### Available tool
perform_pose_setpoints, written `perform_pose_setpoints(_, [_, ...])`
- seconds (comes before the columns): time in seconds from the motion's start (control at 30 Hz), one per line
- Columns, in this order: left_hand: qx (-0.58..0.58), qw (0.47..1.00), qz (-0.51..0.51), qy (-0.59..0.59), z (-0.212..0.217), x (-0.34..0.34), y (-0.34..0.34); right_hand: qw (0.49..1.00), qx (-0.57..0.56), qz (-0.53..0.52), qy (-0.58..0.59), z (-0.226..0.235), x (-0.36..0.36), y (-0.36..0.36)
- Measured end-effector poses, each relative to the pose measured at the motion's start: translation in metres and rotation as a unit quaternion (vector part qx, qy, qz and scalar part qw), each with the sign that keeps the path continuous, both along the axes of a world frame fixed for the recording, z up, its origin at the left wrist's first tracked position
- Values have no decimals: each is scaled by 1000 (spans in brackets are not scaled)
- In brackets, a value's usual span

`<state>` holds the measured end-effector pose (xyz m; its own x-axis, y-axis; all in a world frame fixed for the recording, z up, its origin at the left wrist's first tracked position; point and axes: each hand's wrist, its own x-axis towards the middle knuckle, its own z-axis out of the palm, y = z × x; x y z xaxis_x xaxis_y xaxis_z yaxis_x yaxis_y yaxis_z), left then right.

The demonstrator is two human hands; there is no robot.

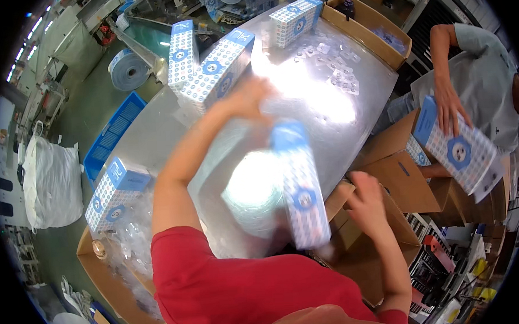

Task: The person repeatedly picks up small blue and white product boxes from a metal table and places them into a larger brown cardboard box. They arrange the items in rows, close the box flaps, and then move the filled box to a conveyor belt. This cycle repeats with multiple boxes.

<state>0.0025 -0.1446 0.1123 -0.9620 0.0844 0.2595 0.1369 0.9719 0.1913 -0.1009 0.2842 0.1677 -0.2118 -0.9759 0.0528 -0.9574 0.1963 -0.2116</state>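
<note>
My left hand (pixel 251 98), smeared by motion, is over the metal table beside two patterned white-and-blue packages. One of these packages (pixel 215 71) lies slanted, and the other (pixel 181 52) adjoins it. In front of me a similar long package (pixel 301 186), also blurred, is tilted between the table and an opened carton; neither hand visibly touches it. My right hand (pixel 367 203) is at the rim of that cardboard carton (pixel 356 256), fingers apart and somewhat bent, with nothing seen in them.
Another package (pixel 300 22) and small clear pieces (pixel 339 71) are on the far table. At right, a co-worker's hand (pixel 451 107) is on a package (pixel 460 150) above another carton (pixel 405 176). A carton of clear plastic (pixel 133 248) and a blue crate (pixel 113 136) stand left.
</note>
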Motion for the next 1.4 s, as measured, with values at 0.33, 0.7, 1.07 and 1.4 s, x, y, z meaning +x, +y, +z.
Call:
perform_pose_setpoints(0.33, [84,904,404,-115,4,64,-15,973,65,221,2,-42,30,-67])
perform_pose_setpoints(0.7, [10,967,135,-216,21,61,204,965,-44,257,-11,-32,55,-15])
perform_pose_setpoints(1.07, [93,974,-95,183,33,2,288,297,-597,-334,-666,-41,-4,367])
perform_pose_setpoints(1.4, [100,830,-394,-382,-38,-62,480,219,-703,-369,-568,-84,56,383])
